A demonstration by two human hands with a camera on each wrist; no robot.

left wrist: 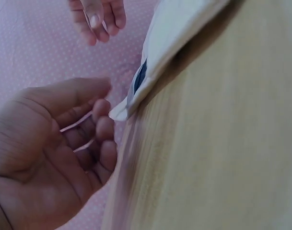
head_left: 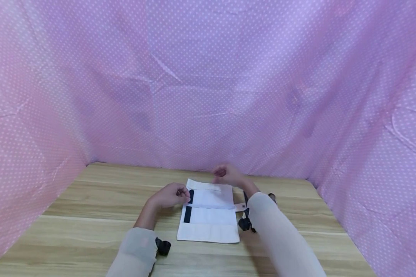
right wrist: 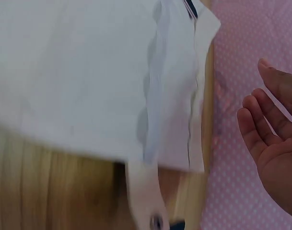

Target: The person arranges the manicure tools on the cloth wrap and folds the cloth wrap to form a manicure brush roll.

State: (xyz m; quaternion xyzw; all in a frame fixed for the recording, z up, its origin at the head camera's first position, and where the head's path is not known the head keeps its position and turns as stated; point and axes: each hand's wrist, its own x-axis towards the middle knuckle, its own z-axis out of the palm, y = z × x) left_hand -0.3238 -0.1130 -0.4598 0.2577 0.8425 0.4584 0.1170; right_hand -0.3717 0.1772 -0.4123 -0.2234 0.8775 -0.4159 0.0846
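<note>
A white fabric roll-up case (head_left: 211,215) lies unfolded on the table, with a crease across its middle and folded flaps at its near and far ends. Two black strips (head_left: 187,214) run along its left side. From its right edge sticks out a strap (right wrist: 145,191) with a metal snap. My left hand (head_left: 171,195) hovers at the case's left edge, fingers loosely bent and holding nothing; in the left wrist view its fingertips are close to a fabric corner. Over the far edge my right hand (head_left: 228,176) is raised, its fingers loosely curved around nothing.
The wooden table (head_left: 90,215) extends on both sides of the case. Pink dotted cloth (head_left: 208,96) hangs behind the table and along both sides. Black wrist-camera gear (head_left: 163,246) is strapped at the left sleeve, with similar gear (head_left: 244,223) by the right.
</note>
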